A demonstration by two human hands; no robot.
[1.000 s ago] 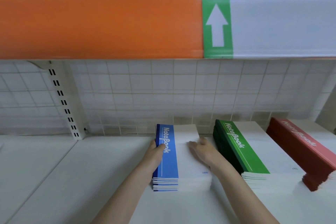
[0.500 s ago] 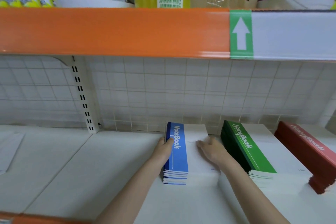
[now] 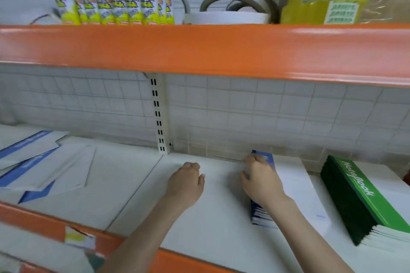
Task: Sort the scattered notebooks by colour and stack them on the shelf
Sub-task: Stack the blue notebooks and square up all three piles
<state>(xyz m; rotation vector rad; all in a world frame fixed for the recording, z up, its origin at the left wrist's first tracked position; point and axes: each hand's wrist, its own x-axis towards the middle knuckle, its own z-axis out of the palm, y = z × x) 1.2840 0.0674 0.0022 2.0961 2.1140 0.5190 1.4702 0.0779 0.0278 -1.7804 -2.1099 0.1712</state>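
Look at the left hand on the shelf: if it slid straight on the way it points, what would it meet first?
The left hand points toward the back of the shelf. Nothing lies ahead of its curled fingers, so it would probably reach the white tiled wall first, though blur makes depth uncertain.

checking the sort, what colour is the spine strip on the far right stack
Green, with white "NoteBook" lettering, on the green notebook stack; head view.

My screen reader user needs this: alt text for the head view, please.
The right hand rests on the blue notebook stack on the white shelf; the left hand hovers beside it, holding nothing. A green notebook stack lies right, loose blue notebooks far left.
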